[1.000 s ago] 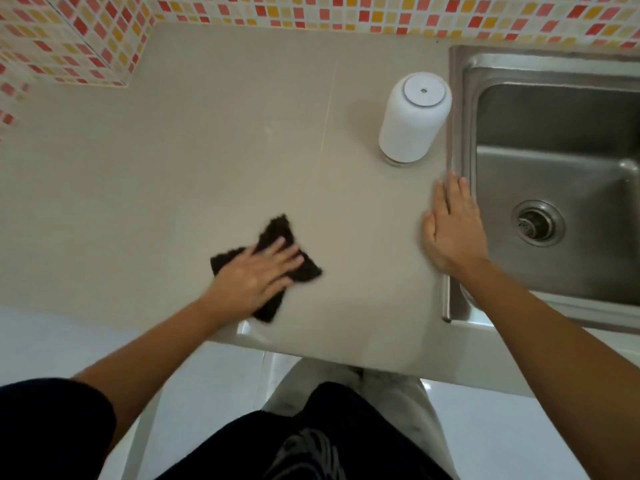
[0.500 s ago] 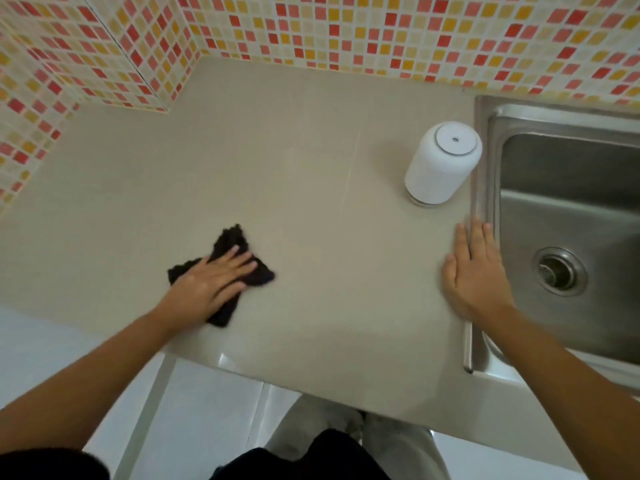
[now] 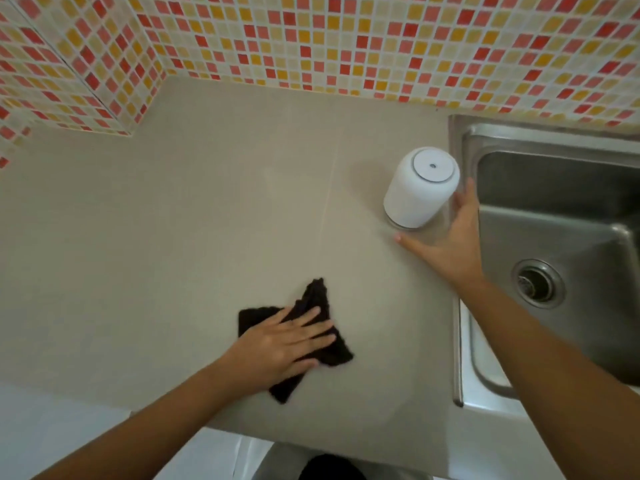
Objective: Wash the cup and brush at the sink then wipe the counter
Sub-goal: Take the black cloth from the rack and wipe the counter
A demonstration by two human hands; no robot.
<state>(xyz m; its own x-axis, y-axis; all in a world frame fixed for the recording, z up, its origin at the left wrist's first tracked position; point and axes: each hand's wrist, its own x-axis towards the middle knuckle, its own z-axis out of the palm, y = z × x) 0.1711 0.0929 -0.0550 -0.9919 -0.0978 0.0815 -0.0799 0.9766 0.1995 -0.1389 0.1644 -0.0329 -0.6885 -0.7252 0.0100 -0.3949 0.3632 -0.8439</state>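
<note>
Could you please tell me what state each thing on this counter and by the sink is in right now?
Cloth: dark, crumpled, flat on the counter under the left hand.
Left hand: open, palm pressing the cloth.
White cup: upside down, standing beside the sink.
Right hand: open, fingers curved around the cup, not clearly gripping.
Sink: empty, drain open, no water running.

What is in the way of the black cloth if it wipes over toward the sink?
The white cup stands upside down on the counter beside the sink, up and right of the cloth. The right hand reaches for it.
</note>
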